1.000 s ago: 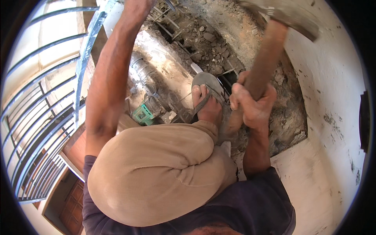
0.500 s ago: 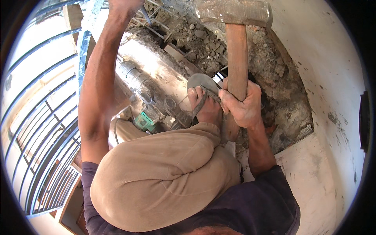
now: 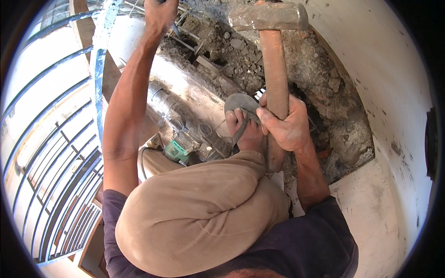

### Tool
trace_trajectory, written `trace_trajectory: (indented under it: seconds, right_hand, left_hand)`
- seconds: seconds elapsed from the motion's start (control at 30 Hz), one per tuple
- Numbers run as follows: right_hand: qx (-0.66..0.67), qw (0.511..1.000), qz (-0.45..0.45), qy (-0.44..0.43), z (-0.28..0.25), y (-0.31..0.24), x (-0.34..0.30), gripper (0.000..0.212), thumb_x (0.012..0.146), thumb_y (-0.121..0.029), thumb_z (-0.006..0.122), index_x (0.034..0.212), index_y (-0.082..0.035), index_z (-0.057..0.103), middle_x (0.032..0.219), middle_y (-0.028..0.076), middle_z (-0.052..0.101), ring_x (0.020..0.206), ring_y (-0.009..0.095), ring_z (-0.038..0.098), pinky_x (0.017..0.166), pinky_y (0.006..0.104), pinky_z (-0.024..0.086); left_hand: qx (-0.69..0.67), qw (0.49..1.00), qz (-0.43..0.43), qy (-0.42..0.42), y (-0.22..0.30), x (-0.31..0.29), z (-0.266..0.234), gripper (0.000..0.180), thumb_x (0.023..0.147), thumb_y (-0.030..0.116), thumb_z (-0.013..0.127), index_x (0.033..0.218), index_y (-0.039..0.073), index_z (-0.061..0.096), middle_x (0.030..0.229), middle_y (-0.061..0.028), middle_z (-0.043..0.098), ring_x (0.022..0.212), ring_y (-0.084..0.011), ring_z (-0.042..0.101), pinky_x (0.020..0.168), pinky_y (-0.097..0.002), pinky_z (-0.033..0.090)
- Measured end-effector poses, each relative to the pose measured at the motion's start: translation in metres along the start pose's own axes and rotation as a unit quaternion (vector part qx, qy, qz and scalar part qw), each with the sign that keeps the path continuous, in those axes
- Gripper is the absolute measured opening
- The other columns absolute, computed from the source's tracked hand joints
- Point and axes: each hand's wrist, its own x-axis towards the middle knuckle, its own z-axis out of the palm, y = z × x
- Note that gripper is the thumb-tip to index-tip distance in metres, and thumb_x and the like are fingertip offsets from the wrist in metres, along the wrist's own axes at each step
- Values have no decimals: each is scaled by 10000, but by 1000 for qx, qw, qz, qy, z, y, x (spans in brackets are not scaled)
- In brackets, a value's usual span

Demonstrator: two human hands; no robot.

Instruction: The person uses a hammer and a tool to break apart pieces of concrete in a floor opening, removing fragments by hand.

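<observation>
Hammer (image 3: 275, 69) in right grip (image 3: 289, 123), head (image 3: 269, 17) beyond

Pale floor slab (image 3: 181, 76) between left hand (image 3: 161, 17) and right hand (image 3: 288, 123), dusty power tool (image 3: 185, 138) with green housing lying on it, left of the right hand, broken ground (image 3: 308, 62) beyond that hand, loose rubble (image 3: 245, 54) on top.

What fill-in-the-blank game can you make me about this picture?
1. The right hand grips the sledgehammer by its wooden ____.
2. The hand nearest the picture's top edge is the person's ____ one.
3. The grey flip-flop is worn on a bare ____.

Missing words: handle; left; foot.
</observation>
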Motion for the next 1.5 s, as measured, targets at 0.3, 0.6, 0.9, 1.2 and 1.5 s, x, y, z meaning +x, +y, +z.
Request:
trace_trajectory:
  seconds: [0.3, 0.6, 0.9, 1.2, 1.5]
  right_hand:
    - [-49, 998, -48, 10, 9, -18, 10, 278, 916, -6, 699, 1182, 32, 632, 878, 61, 701, 702, 102, 667, 624, 279, 539]
    - [-93, 994, -57, 8, 24, -48, 27, 258, 899, -46, 741, 1148, -13, 682, 784, 4, 648, 619, 53, 575, 546, 253, 466]
    - [-75, 986, -146, 31, 29, -66, 31, 178, 890, -24, 748, 1052, 9, 680, 765, 5, 643, 600, 58, 574, 517, 246, 458]
    - [-32, 985, -170, 21, 37, -88, 40, 199, 880, -80, 768, 1033, 17, 685, 777, 68, 706, 672, 112, 690, 567, 293, 546]
    - [-1, 992, -125, -31, 43, -81, 40, 163, 908, -19, 697, 1040, 46, 627, 690, 80, 670, 544, 143, 677, 464, 309, 540]
  left_hand:
    - [29, 998, -38, -29, 15, 3, 8, 392, 977, 367, 714, 798, 26, 637, 689, 16, 546, 566, -108, 477, 508, -322, 409]
    - [-9, 997, 20, -73, -2, 8, 0, 384, 970, 374, 709, 1044, -2, 717, 789, -31, 667, 740, -139, 609, 683, -354, 511]
    - [59, 997, -27, -32, 7, 11, -16, 404, 966, 376, 717, 1077, -12, 703, 855, -70, 679, 779, -178, 615, 687, -367, 509]
    - [43, 998, 51, -19, 11, 6, -13, 348, 968, 309, 722, 1099, -11, 691, 921, -49, 689, 836, -169, 593, 769, -373, 512]
    - [54, 997, 53, 3, 10, 4, -7, 337, 974, 300, 701, 813, 6, 666, 628, 2, 543, 605, -126, 496, 545, -369, 405]
